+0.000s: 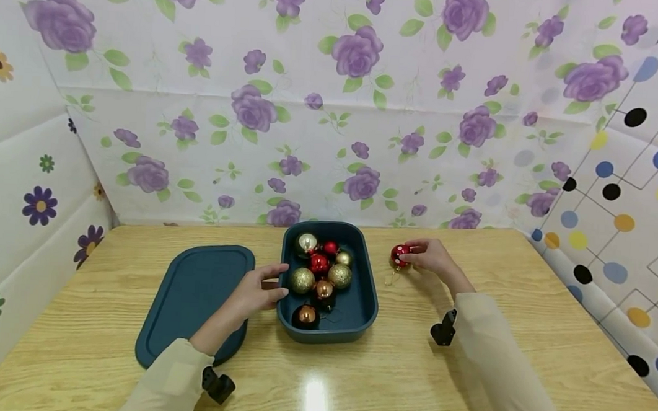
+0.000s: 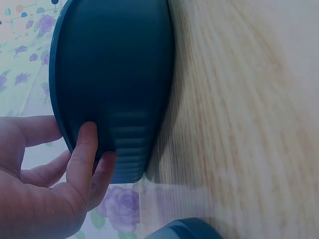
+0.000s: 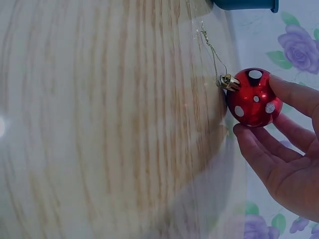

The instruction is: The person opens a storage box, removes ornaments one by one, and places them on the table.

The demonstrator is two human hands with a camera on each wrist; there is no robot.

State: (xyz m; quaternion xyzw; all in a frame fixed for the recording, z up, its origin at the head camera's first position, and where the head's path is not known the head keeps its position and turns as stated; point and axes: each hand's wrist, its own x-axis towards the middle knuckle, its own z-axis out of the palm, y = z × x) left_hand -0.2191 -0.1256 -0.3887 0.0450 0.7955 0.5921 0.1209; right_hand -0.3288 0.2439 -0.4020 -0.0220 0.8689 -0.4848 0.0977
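Note:
A dark teal container (image 1: 369,282) holds several Christmas baubles, among them red, gold and bronze ones (image 1: 319,264). My left hand (image 1: 257,292) is at its left side, thumb and fingers bent against the rim and outer wall; the left wrist view shows some fingertips on that wall (image 2: 112,74). Right of the container, my right hand (image 1: 429,257) pinches a red bauble with white dots (image 1: 399,255) between thumb and fingers, close to the tabletop. Its gold cap (image 3: 229,82) and hanging string (image 3: 212,47) trail toward the container in the right wrist view.
A flat dark teal lid (image 1: 201,292) lies on the wooden table (image 1: 387,376), left of the container and partly under my left forearm. Behind the table rises a floral-patterned sheet (image 1: 320,161), with a dotted one (image 1: 629,233) on the right.

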